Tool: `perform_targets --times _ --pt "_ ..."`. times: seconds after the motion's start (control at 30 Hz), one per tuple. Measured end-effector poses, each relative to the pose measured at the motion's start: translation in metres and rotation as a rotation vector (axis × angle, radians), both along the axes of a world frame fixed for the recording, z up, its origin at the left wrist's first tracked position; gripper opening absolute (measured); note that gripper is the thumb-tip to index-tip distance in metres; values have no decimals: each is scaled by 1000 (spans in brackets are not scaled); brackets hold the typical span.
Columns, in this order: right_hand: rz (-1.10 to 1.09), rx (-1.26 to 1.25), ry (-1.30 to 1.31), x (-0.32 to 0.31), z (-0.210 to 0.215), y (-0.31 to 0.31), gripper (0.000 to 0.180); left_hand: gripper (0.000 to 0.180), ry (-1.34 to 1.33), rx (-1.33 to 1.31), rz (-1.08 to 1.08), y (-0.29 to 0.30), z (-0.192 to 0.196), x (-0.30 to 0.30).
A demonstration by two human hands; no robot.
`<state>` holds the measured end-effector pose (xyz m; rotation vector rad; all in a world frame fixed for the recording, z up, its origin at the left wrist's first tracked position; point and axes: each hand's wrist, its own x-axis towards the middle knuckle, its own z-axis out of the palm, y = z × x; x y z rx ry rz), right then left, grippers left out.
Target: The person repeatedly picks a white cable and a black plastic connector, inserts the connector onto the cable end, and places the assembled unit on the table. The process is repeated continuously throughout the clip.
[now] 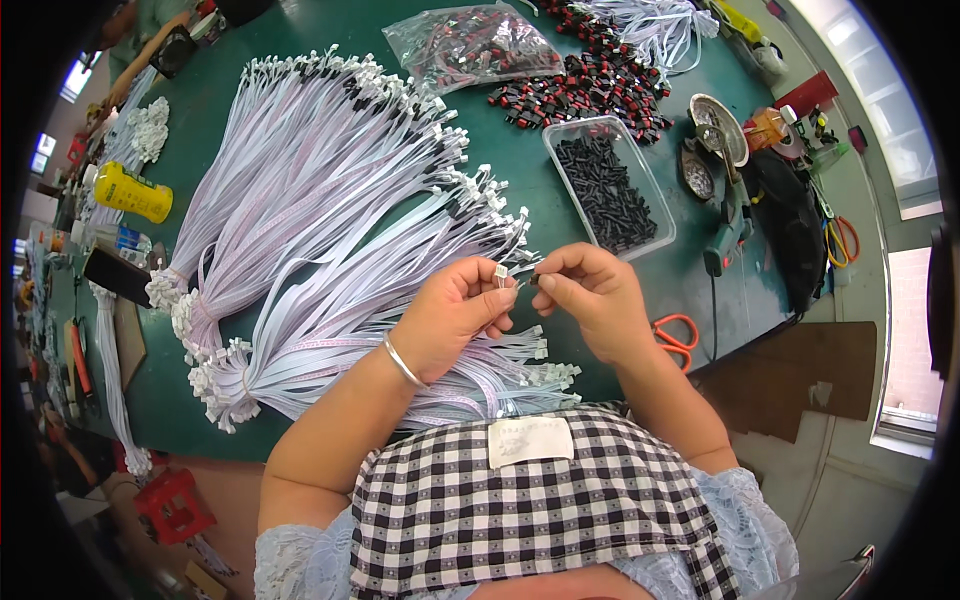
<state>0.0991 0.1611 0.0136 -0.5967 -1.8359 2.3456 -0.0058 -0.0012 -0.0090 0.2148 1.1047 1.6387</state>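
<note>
1. The small white plastic connector (501, 271) is at the centre of the frame, pinched between the left hand's (458, 308) thumb and fingers.
2. Just beside it, the right hand (592, 298) pinches a tiny dark piece (534, 280), its exact form too small to tell.
3. Fanned bundles of flat white cables with white plastic ends (310, 190) spread from upper left to centre.
4. Right of centre, a clear rectangular plastic box (664, 232) holds short black tubes (605, 190).
5. Small red-and-black parts (590, 100) lie heaped at upper centre-right.
6. Orange-handled scissors (688, 342) lie near the right forearm.
</note>
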Motion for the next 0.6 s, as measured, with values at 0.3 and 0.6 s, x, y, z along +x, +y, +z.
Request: perform_targets --times 0.3,0.6 --pt "-29 39 0 1 -2 -1 12 11 -28 13 -2 0 0 0" --pt "-19 155 -27 1 -2 -3 9 11 -41 11 7 0 -1 0"
